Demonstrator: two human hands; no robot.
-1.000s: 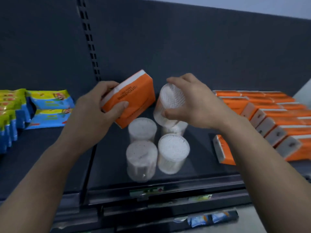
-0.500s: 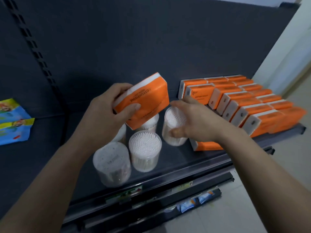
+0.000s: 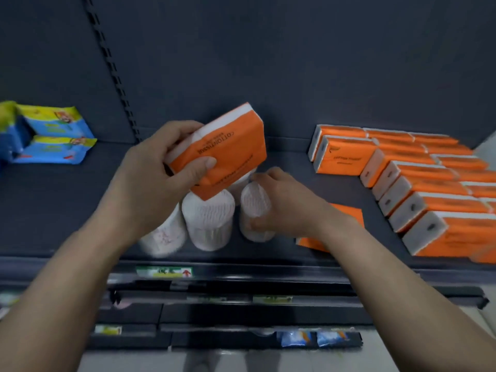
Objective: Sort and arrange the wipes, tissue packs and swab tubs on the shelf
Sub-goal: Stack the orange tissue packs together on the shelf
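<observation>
Two hands are busy on the shelf at once. The left hand has a firm grip on an orange tissue pack, fingers curled over its white top edge and thumb pressed flat on the printed face. It holds the pack tilted in the air above the swab tubs. My guess is the pack is up there to be out of the way while the tubs get lined up beneath it. It surely belongs with the rows of orange packs lying side by side further right.

The right hand reaches in low from the right, wrist nearly flat over a loose orange pack lying on the shelf. Its grip is closed round the rightmost swab tub, fingers behind, thumb low on the near side. That tub looks upright, just beside the middle tub. There's a bit of blur, so I can't swear it rests on the shelf.

A third tub stands to the left, half hidden by the left wrist, and another peeks out behind the lifted pack. Far left, well apart from all this, sit the blue and yellow wipes.
</observation>
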